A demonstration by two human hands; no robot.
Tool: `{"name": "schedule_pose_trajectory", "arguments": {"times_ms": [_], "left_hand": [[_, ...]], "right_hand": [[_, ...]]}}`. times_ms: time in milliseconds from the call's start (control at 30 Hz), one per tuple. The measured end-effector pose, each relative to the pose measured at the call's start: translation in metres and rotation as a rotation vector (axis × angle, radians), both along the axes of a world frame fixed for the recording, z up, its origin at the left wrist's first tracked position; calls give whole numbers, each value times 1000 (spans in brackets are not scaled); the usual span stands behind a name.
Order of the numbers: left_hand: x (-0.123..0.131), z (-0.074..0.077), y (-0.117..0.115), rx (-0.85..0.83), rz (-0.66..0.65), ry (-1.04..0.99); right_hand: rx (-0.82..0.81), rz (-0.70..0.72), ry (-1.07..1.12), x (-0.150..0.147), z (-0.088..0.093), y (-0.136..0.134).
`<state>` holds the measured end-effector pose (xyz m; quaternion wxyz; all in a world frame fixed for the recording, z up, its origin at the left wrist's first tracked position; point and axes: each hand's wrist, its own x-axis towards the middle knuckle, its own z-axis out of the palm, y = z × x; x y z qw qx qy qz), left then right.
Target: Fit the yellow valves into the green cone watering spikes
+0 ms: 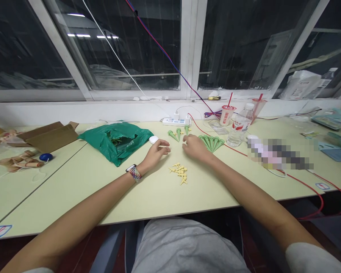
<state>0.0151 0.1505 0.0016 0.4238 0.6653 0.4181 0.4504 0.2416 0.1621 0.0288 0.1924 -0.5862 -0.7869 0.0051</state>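
Note:
My left hand [157, 154] is just above the table, fingers stretched to the right and apart, with nothing visible in it. My right hand [197, 148] is opposite, its fingers loosely bent and apart; nothing shows in them. Beside it on the right, several green cone-shaped spikes [213, 143] lie fanned out. Beyond my hands are a green spike with a small yellow piece [174, 135], another green spike [179, 133], and a third green spike [186, 129] just behind my right fingers. Nearer my body lies a loose pile of small yellow plastic pieces [181, 171].
A torn green plastic bag [116, 142] and a white round object [154, 140] lie left. Rightward stand a water bottle [239, 127] and a paper cup [227, 115]. A power strip [176, 121] lies by the wall; a red cable [235, 151] crosses the table. Cardboard [49, 138] lies far left.

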Motion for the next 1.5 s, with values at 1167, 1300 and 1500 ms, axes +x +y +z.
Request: {"name": "schedule_pose_trajectory", "arguments": {"times_ms": [1167,1300,1500], "left_hand": [[9,12,-11,-12,-58,-77],[9,14,-14,11,-71,-53],[12,12,-15,-129,-172,-214]], "right_hand": [[-95,229,1010,-25,-28,-33],[-163,328,1070,-24,-25,-33],[-177,367,1145,-25,-22,-33]]}}
